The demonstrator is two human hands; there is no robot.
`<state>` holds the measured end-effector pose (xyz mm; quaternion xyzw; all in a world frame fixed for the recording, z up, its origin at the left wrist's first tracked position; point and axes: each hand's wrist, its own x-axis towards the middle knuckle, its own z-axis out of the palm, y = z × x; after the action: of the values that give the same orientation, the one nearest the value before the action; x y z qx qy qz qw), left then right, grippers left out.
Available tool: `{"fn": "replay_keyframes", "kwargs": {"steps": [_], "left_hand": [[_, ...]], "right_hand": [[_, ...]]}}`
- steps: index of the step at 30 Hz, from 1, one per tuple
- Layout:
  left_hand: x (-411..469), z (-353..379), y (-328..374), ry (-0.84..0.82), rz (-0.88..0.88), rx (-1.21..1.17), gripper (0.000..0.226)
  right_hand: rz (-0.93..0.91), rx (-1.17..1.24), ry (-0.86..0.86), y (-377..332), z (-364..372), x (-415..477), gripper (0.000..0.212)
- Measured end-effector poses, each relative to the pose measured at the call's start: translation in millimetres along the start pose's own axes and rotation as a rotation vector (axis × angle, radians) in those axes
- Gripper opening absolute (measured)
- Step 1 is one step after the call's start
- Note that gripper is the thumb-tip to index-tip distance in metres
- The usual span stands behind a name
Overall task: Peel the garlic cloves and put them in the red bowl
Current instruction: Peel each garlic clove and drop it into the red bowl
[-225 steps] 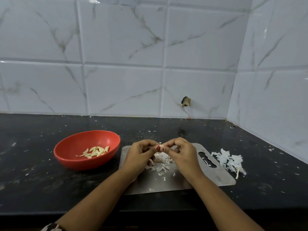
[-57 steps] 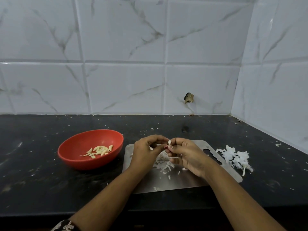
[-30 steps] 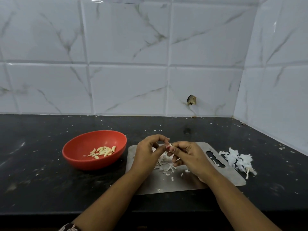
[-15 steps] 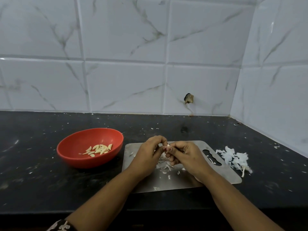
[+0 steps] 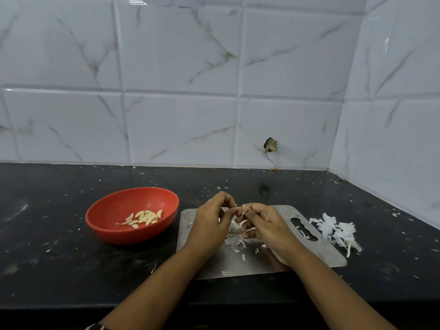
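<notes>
A red bowl [image 5: 114,208] sits on the black counter at the left, with several peeled garlic cloves [image 5: 144,217] in its bottom. Above a steel cutting board [image 5: 316,254], my left hand [image 5: 210,226] and my right hand [image 5: 266,225] meet fingertip to fingertip. Between them they pinch a small garlic clove [image 5: 242,208] with a strip of skin curling off it. Loose white peels [image 5: 234,242] lie on the board under the hands.
A heap of garlic skins [image 5: 337,231] lies on the counter right of the board. Small peel flecks are scattered over the black counter [image 5: 59,253]. Tiled walls close the back and the right side. The counter's front edge runs below my forearms.
Both hands have stayed together over the board, working the same clove. A strip of skin now hangs loose between the fingertips. The bowl and the peel heap have not moved.
</notes>
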<state>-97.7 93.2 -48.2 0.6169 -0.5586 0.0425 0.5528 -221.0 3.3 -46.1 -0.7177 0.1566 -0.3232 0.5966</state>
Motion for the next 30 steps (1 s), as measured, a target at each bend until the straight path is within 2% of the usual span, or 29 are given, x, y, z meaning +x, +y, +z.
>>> {"fn": "replay_keyframes", "kwargs": {"steps": [3, 11, 15, 21, 25, 30], "left_hand": [[-0.5, -5.0, 6.0, 0.012, 0.012, -0.021, 0.016], [-3.2, -9.2, 11.5, -0.006, 0.051, 0.215, 0.014], [-4.1, -8.1, 13.4, 0.011, 0.027, 0.194, 0.013], [-4.2, -8.5, 14.6, 0.019, 0.037, 0.130, 0.011], [-2.6, -8.9, 15.5, 0.034, -0.002, 0.040, 0.011], [-1.4, -7.0, 13.4, 0.050, -0.060, 0.048, 0.012]], "right_hand": [[0.002, -0.059, -0.014, 0.8, -0.1, -0.8, 0.026], [-0.049, -0.201, -0.010, 2.8, 3.7, -2.3, 0.025], [-0.130, -0.357, 0.002, 0.1, 5.4, -5.1, 0.027], [-0.189, -0.451, 0.021, -0.6, 6.2, -6.6, 0.027], [-0.171, -0.395, 0.025, -1.0, 6.1, -6.8, 0.026], [-0.111, -0.256, 0.015, 0.4, 5.2, -3.8, 0.029]]}}
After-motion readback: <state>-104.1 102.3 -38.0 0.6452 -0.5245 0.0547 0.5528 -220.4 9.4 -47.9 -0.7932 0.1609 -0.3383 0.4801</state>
